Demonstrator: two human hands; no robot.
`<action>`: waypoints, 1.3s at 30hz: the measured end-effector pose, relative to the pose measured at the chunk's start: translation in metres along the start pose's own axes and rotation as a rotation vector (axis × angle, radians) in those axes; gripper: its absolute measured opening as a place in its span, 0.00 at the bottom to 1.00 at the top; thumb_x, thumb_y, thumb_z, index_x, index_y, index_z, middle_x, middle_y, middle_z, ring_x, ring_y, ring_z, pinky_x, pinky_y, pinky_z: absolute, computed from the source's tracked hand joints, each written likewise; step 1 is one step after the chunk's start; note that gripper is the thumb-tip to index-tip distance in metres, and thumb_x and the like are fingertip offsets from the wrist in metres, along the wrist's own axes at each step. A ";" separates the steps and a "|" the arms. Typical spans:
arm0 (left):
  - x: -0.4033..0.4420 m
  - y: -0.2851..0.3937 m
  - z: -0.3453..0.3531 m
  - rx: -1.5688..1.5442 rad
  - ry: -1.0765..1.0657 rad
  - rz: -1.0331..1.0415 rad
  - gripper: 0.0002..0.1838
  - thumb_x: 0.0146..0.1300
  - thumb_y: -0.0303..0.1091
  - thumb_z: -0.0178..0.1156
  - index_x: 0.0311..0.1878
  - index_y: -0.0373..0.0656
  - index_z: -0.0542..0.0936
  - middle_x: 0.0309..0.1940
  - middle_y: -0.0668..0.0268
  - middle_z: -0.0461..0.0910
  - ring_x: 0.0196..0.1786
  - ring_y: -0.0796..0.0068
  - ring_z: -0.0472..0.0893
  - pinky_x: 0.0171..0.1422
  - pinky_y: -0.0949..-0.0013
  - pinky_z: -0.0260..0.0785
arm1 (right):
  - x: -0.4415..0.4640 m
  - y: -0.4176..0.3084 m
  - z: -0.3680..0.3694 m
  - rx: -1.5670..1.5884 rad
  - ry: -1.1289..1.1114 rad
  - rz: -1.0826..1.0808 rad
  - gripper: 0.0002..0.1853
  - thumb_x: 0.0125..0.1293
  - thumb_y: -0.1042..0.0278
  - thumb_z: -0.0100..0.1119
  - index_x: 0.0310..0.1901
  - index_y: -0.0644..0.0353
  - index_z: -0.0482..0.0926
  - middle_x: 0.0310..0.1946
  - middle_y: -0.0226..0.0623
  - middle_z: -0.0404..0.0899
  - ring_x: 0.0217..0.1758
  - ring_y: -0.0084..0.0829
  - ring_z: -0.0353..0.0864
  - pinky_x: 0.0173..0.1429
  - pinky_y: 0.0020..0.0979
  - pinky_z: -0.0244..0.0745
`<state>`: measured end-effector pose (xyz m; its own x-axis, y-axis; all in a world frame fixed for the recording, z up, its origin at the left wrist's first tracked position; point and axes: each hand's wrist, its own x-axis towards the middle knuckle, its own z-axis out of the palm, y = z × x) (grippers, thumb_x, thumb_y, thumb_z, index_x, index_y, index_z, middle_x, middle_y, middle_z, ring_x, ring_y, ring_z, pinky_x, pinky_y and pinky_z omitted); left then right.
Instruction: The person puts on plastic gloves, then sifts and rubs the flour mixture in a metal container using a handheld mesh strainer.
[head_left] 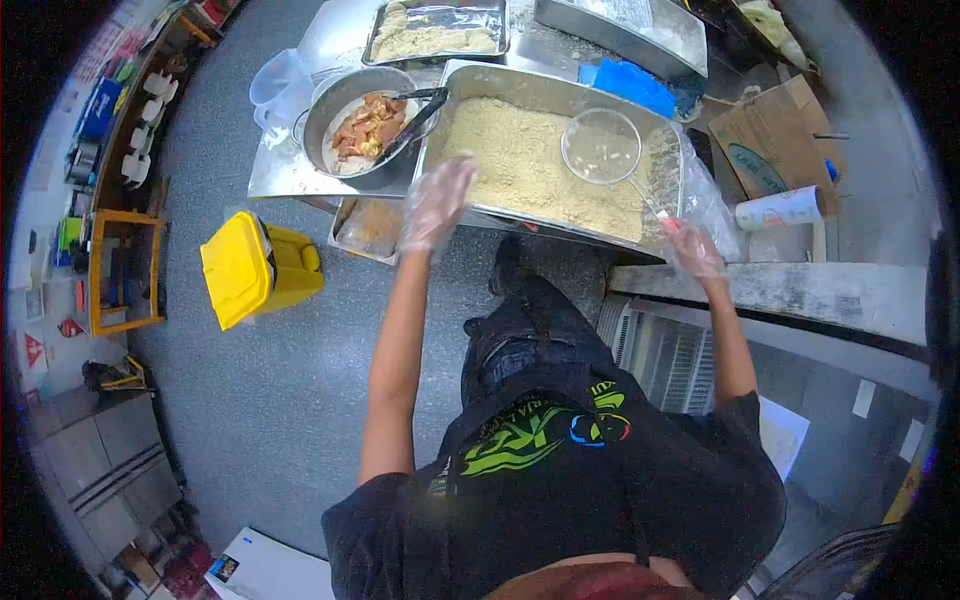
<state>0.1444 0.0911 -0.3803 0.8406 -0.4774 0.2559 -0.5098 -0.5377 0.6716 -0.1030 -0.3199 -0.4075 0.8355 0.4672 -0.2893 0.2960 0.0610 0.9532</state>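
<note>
My right hand [697, 248], in a clear plastic glove, grips the handle of a round mesh strainer [600, 146]. The strainer is held over a deep metal tray [610, 236] of pale, crumbly breading [510, 150], and a few small bits show in its mesh. My left hand [438, 203], also gloved and slightly blurred, is at the tray's near left corner with fingers stretched out and nothing in them. Left of the tray stands a metal pot [320, 130] holding raw meat pieces [371, 126] in pale liquid. Black tongs [412, 124] rest across the pot.
A shallow tray [437, 50] with more breading sits at the back, beside a long metal pan [625, 40]. Clear plastic jugs [279, 85] stand left of the pot. Below is a yellow bin [238, 268]. A cardboard box [765, 140] and paper roll [780, 209] are at right.
</note>
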 end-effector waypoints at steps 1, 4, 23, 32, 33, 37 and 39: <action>0.012 -0.015 0.019 0.125 -0.061 0.080 0.18 0.59 0.45 0.44 0.43 0.42 0.75 0.41 0.55 0.74 0.44 0.57 0.74 0.49 0.63 0.65 | -0.001 0.002 0.008 -0.046 0.032 -0.030 0.17 0.58 0.56 0.46 0.44 0.57 0.74 0.36 0.44 0.75 0.37 0.42 0.74 0.42 0.36 0.68; 0.035 -0.037 0.044 0.279 -0.209 0.049 0.19 0.59 0.46 0.43 0.41 0.42 0.75 0.40 0.55 0.75 0.43 0.57 0.74 0.47 0.62 0.66 | 0.023 0.059 0.008 0.961 -0.082 0.454 0.17 0.60 0.57 0.43 0.44 0.56 0.74 0.35 0.43 0.75 0.36 0.43 0.73 0.40 0.36 0.67; 0.151 -0.094 0.123 0.432 -0.530 0.295 0.25 0.58 0.49 0.42 0.54 0.41 0.65 0.48 0.49 0.68 0.49 0.53 0.70 0.50 0.59 0.62 | 0.397 -0.063 0.020 1.937 0.188 0.506 0.21 0.58 0.53 0.45 0.51 0.54 0.65 0.48 0.37 0.68 0.52 0.35 0.66 0.57 0.37 0.61; 0.113 -0.070 0.127 -0.036 -1.060 -0.693 0.30 0.60 0.55 0.37 0.57 0.43 0.63 0.57 0.54 0.61 0.59 0.62 0.61 0.63 0.64 0.49 | 0.332 0.025 0.002 2.774 -0.285 0.114 0.31 0.53 0.43 0.49 0.54 0.57 0.64 0.52 0.42 0.65 0.54 0.35 0.64 0.59 0.35 0.58; 0.108 -0.085 0.138 -0.238 -1.048 -0.745 0.30 0.61 0.56 0.36 0.57 0.42 0.63 0.57 0.55 0.61 0.59 0.64 0.62 0.63 0.66 0.49 | 0.335 0.017 0.004 2.867 -0.395 0.098 0.32 0.54 0.43 0.49 0.54 0.58 0.63 0.53 0.42 0.64 0.56 0.35 0.63 0.59 0.35 0.56; 0.101 -0.106 0.165 -0.553 -1.125 -0.677 0.31 0.60 0.56 0.37 0.57 0.41 0.63 0.55 0.57 0.63 0.57 0.69 0.62 0.62 0.68 0.49 | 0.330 -0.023 0.004 3.217 -0.831 0.219 0.34 0.55 0.43 0.46 0.57 0.59 0.60 0.56 0.44 0.60 0.61 0.37 0.56 0.62 0.37 0.50; 0.097 -0.108 0.178 -0.773 -1.130 -0.624 0.31 0.59 0.57 0.39 0.57 0.42 0.64 0.54 0.57 0.65 0.54 0.69 0.64 0.61 0.65 0.50 | 0.317 -0.020 0.007 3.255 -1.032 0.407 0.33 0.56 0.44 0.46 0.57 0.60 0.59 0.57 0.45 0.59 0.62 0.38 0.53 0.63 0.37 0.47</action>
<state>0.2487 -0.0210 -0.5512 0.1162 -0.7796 -0.6154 0.3888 -0.5345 0.7505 0.1586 -0.1790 -0.5185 0.5512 0.2205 -0.8047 -0.8268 0.0148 -0.5623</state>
